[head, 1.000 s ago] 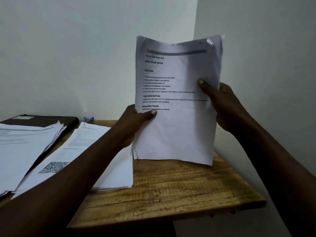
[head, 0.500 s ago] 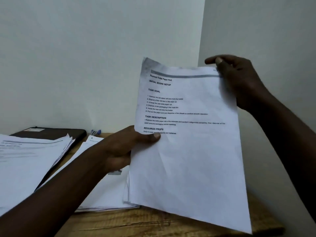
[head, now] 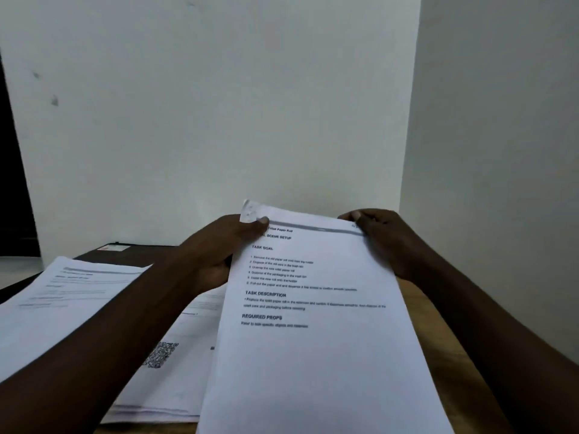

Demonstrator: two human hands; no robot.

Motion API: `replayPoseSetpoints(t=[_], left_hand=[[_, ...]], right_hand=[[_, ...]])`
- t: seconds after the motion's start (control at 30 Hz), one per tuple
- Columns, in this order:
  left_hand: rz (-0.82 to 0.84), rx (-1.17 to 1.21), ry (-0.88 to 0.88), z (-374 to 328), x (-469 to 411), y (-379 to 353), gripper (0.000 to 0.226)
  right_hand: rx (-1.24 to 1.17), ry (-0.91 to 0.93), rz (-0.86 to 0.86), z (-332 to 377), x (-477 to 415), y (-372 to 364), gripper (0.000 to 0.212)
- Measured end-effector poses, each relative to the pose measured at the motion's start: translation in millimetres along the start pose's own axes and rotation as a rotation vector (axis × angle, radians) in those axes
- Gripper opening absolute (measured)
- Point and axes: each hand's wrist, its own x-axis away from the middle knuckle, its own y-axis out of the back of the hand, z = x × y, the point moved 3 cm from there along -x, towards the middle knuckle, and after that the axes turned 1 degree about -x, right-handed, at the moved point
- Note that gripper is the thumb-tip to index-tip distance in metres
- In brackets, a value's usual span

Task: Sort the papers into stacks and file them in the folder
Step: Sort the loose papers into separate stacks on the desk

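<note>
Both hands now pinch the sheet (head: 313, 355) by its top corners: the left hand (head: 219, 255) has slid up from the side edge, and the right hand (head: 385, 242) stays. Lowered from upright, the sheet slopes between them over the table (head: 419, 296), beside the stack (head: 175, 371) under the left hand. Laying it down looks next.

Bare wooden table (head: 434, 333) shows below-right of the grip on the held sheet (head: 313, 371). Below-left of that grip lies a QR-coded paper stack (head: 175, 386). Farther left, a dark folder (head: 141, 253) lies under another paper pile (head: 62, 296).
</note>
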Motion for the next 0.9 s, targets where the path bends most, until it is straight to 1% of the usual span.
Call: replayPoseSetpoints(t=[0.1,0.17,0.27,0.4,0.53,0.63,0.8,0.9], left_hand=[[-0.091,-0.016,0.012,26.8,-16.8,15.3,0.035],[-0.155,-0.004,-0.013,43.3,-25.7,21.9,0.028],[-0.215,-0.012,-0.044,59.6,-34.9,34.1,0.029],[-0.259,-0.044,-0.038,66.8,-35.5,52.2,0.028],[-0.300,-0.041,-0.037,74.7,-33.9,54.2,0.019],[-0.293,-0.049,-0.019,76.4,-35.9,53.8,0.026],[-0.215,-0.050,0.011,76.3,-30.2,42.9,0.021],[-0.227,-0.034,0.044,78.0,-27.7,45.2,0.023]], right_hand=[[-0.018,-0.058,0.016,-28.9,-2.0,-12.5,0.032],[-0.043,-0.073,0.021,-40.1,-3.2,-16.4,0.032],[-0.086,-0.112,0.100,-48.5,-0.3,-17.9,0.033],[0.025,-0.136,0.159,-53.3,3.9,-9.8,0.023],[0.115,-0.155,0.140,-59.0,5.5,-9.6,0.021],[0.157,-0.144,0.088,-62.0,5.6,-9.4,0.020],[0.174,-0.132,0.002,-63.3,6.1,-3.5,0.018],[0.161,-0.159,-0.009,-65.6,8.1,1.4,0.018]])
